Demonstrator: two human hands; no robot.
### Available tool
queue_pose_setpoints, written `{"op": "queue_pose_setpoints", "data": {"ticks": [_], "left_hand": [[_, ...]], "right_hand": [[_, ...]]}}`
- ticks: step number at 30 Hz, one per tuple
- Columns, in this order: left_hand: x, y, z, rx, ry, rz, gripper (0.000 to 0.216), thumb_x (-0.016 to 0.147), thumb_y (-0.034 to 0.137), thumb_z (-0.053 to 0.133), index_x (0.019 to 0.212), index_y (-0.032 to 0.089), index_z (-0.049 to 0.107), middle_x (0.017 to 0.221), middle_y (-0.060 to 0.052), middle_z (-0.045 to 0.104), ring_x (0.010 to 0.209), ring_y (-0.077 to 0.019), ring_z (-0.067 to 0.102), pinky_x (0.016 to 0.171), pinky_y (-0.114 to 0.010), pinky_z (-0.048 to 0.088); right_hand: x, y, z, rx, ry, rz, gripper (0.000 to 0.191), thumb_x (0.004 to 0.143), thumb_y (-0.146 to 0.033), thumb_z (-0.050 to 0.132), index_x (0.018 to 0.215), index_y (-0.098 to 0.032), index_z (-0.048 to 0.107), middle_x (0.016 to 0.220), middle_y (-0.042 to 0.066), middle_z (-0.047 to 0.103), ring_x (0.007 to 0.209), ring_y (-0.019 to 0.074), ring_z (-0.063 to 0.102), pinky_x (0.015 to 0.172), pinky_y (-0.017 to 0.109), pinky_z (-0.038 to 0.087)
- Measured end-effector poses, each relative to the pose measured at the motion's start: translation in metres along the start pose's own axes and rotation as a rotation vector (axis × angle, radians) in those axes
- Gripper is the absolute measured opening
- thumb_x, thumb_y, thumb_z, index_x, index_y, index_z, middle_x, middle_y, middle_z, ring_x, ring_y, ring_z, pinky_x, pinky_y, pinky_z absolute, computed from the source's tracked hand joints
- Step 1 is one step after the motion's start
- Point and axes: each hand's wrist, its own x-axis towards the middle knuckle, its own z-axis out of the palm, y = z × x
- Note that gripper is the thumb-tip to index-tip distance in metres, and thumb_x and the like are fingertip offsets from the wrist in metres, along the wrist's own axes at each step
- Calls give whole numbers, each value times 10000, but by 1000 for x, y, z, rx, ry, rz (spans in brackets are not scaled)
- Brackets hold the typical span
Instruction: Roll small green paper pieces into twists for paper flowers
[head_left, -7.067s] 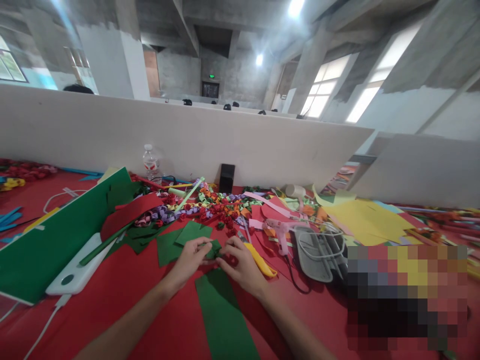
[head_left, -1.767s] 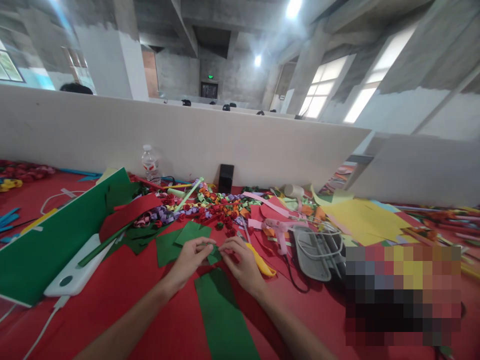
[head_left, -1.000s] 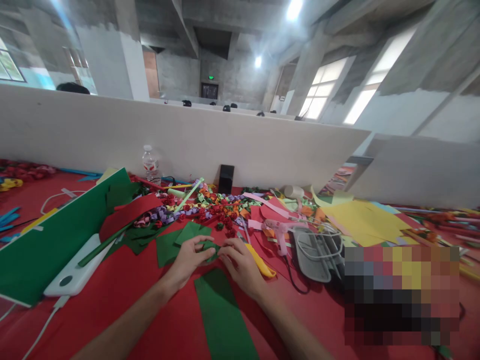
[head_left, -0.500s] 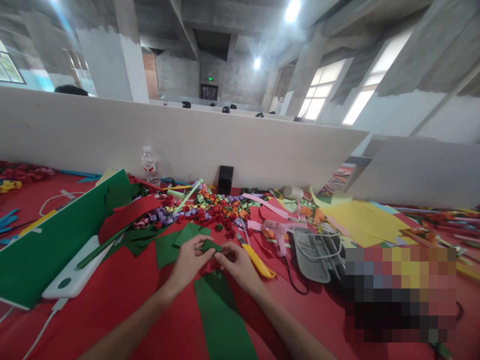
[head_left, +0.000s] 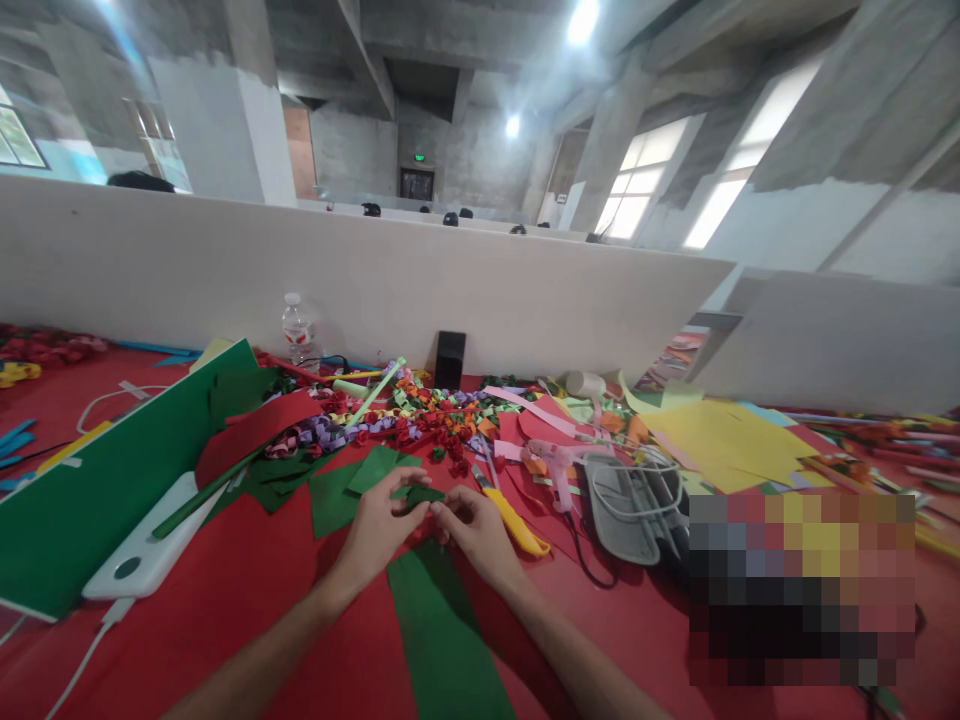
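Between my two hands is a small piece of dark green paper (head_left: 422,494), bent or folded, its exact shape partly covered by fingers. My left hand (head_left: 386,518) is closed on its left side, thumb and fingers pinching. From the other side, my right hand (head_left: 476,525) pinches it near the thumb tips. Below my hands a long green paper strip (head_left: 450,630) runs toward me across the red table covering (head_left: 330,650). Green paper sheets (head_left: 334,498) lie just left of my left hand. A yellow utility knife (head_left: 516,520) rests beside my right hand.
A pink glue gun (head_left: 556,468) and a grey tray (head_left: 622,520) with a white cable stand to the right. Curled paper pieces (head_left: 420,425) pile up ahead. A white power strip (head_left: 142,550) and a green board (head_left: 112,490) are at left. A phone (head_left: 450,360) leans on the partition (head_left: 360,265).
The green paper piece has turned a little between my fingers and shows a more folded, darker face. Both hands stay in nearly the same place.
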Motion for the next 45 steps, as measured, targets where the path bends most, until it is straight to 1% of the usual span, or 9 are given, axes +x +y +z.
{"op": "queue_pose_setpoints", "data": {"ticks": [4,10,15,19,25,28,32,36,45], "left_hand": [[-2,6,-3,23,-30,12,369,754,256,671,1115,208,610,1160,-97,672,999,-229,677,764,-264,550],[-3,9,-6,-60,-98,-39,513,757,279,683,1241,198,532,777,-17,720,707,-179,687,638,-246,519],[-1,5,-5,-70,-58,-98,445,734,281,700,1139,180,547,648,18,680,524,-133,601,491,-205,426],[1,0,-5,-120,-105,-178,397,694,265,721,1042,174,551,649,7,693,526,-143,619,538,-233,467],[1,-3,-5,-164,-177,-211,250,689,264,708,895,151,625,708,-18,698,620,-168,655,589,-248,487],[1,-1,-7,-156,-224,-183,191,708,252,687,856,133,671,768,-37,694,698,-171,647,631,-243,481],[2,1,-8,-127,-266,-140,198,725,258,687,870,123,695,792,-42,686,711,-163,614,651,-241,461],[3,2,-8,-103,-306,-100,216,759,290,669,892,122,701,828,-54,684,754,-179,605,659,-245,447],[-3,1,-9,133,-288,-56,349,775,453,650,827,115,723,658,-18,615,626,-160,531,554,-233,375]], "right_hand": [[-2,-2,0,-151,40,-73,341,859,-492,606,715,-186,556,528,-32,555,479,122,504,475,227,372],[1,1,-5,-57,-37,-76,348,925,-484,507,751,-185,547,616,-19,573,503,118,518,502,229,394],[1,-4,-9,-50,95,-97,307,934,-473,488,848,-189,567,623,-24,550,505,130,517,499,238,409],[-3,-11,-10,-197,189,-255,227,950,-347,482,1076,-197,596,909,52,642,771,178,611,681,276,499],[-4,-11,-17,-498,-7,-553,366,957,-167,441,1289,-270,555,1215,91,577,1115,213,554,935,358,485],[-2,-6,-21,-637,-60,-660,379,945,-147,472,1279,-295,575,1195,88,580,1078,214,564,881,357,510],[1,1,-22,-693,1,-746,254,921,-167,551,1119,-275,668,1087,80,621,956,209,588,792,351,512],[1,0,-20,-610,41,-700,165,916,-193,575,1011,-246,698,1033,79,631,924,202,598,777,335,505],[-2,-14,-15,-401,35,-354,90,868,-251,643,812,-185,662,787,24,647,717,154,582,647,251,445]]}}
